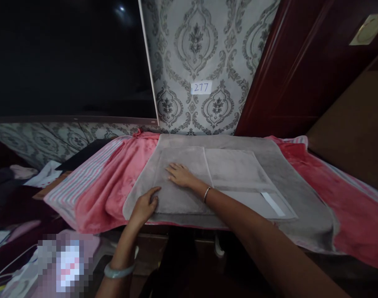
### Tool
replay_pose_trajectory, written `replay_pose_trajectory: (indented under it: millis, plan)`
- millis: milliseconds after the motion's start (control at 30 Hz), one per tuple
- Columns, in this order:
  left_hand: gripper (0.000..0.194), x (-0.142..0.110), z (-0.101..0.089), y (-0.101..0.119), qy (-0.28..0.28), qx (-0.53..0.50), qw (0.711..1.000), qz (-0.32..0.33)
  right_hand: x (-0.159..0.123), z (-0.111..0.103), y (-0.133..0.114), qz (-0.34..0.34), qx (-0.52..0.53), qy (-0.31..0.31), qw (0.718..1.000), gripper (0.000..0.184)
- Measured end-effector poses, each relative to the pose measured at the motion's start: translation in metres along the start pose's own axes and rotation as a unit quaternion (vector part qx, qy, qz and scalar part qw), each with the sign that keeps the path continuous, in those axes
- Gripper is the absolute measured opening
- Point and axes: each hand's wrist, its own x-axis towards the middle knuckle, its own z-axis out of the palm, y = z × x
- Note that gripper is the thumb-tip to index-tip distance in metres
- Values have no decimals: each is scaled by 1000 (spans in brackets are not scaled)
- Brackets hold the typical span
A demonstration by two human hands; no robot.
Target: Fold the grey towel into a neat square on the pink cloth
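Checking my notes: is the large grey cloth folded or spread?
Spread: the grey cloth lies broad and flat across the pink blanket.

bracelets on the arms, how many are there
2: a thick pale bangle around the forearm, behind the left hand, and a thin silvery bracelet at the wrist, behind the right hand.

A long surface (54,186), its brown left end exposed, carries a pink blanket (123,174) with striped parts near both ends. Over the blanket's middle, from back edge to front edge, lies a grey cloth (313,223). A dark flat object (86,154) lies by the back left corner.
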Motion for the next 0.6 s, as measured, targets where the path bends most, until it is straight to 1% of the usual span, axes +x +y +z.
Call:
replay_pose_trajectory:
  millis: [33, 100, 133, 167, 200, 233, 300, 333, 400, 467, 533, 600]
  plan:
    - [49, 2, -4, 8, 6, 50, 999, -5, -2, -5, 10, 14, -11, -2, 1000, 51]
    - [50, 8, -9, 27, 55, 153, 987, -10, -7, -16, 33, 69, -37, 0, 997, 51]
    - [52, 12, -8, 36, 84, 194, 977, -1, -12, -21, 45, 103, -47, 1, 994, 52]
    - [53, 16, -3, 44, 102, 222, 970, 19, -18, -24, 57, 133, -52, 1, 990, 54]
    - [55, 19, 4, 50, 102, 239, 965, 44, -26, -25, 67, 156, -54, -2, 986, 57]
    - [56, 21, 13, 55, 86, 249, 963, 65, -34, -25, 77, 171, -54, -7, 984, 59]
    - [57, 24, 34, 58, 35, 259, 961, 86, -50, -23, 90, 188, -52, -10, 981, 61]
    - [57, 24, 42, 58, 16, 263, 961, 86, -58, -21, 94, 194, -50, -10, 980, 61]
    - [57, 23, 53, 54, 1, 268, 960, 80, -70, -21, 98, 206, -46, -14, 977, 59]
    - [58, 22, 55, 52, -5, 272, 959, 77, -82, -23, 96, 218, -35, -30, 975, 58]
    - [59, 22, 54, 51, -7, 275, 958, 76, -95, -26, 90, 230, -21, -41, 972, 58]
    - [59, 23, 52, 52, -6, 276, 958, 75, -110, -27, 81, 230, -19, -15, 973, 59]
